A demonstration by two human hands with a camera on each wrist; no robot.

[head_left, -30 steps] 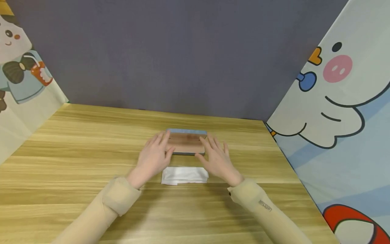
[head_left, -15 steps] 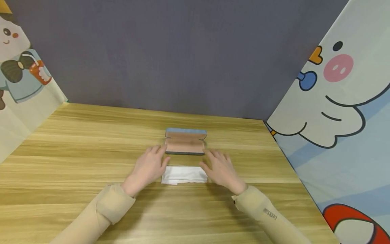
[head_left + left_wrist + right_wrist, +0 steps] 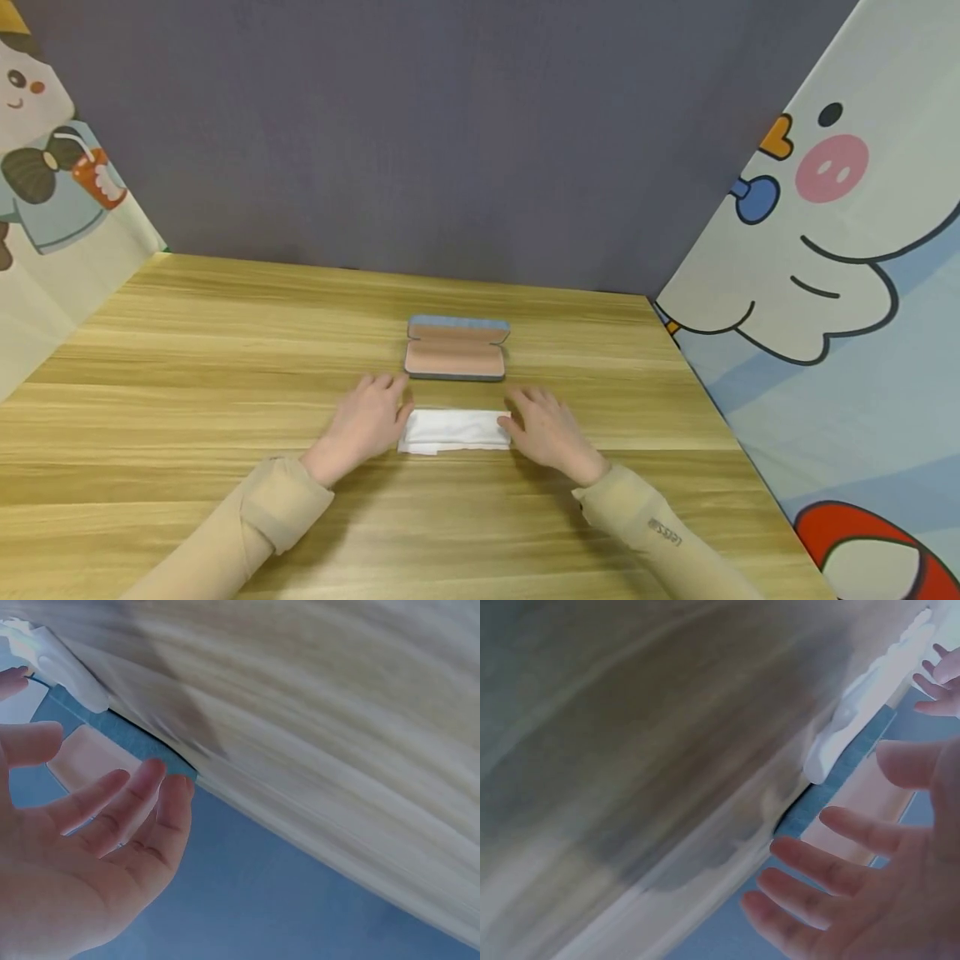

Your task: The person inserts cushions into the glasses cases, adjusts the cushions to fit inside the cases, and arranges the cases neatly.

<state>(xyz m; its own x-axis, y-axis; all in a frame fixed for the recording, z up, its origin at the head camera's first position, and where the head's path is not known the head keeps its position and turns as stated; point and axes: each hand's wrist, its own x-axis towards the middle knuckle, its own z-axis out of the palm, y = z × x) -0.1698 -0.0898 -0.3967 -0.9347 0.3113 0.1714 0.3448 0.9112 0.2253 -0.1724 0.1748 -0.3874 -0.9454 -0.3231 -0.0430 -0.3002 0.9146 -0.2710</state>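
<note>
A folded white cloth (image 3: 456, 430) lies flat on the wooden table, its long side running left to right. Just beyond it stands a blue glasses case (image 3: 456, 360), lid raised, pinkish lining showing and nothing inside. My left hand (image 3: 362, 427) is at the cloth's left end, fingers loosely bent and holding nothing. At the opposite end is my right hand (image 3: 549, 432), its thumb overlapping the cloth's corner in the head view. Both wrist views show relaxed, spread fingers, with the cloth (image 3: 71, 675) and the case (image 3: 855, 776) past the fingertips.
The wooden table (image 3: 225, 358) reaches back to a dark grey panel (image 3: 420, 142). Cartoon-printed sheets stand at both sides, the right sheet (image 3: 862, 350) running along the table's right edge.
Both hands have drawn back from the glasses case toward me and come down beside the cloth's ends. The case has come into fuller view, its lid raised; the cloth stays in place.
</note>
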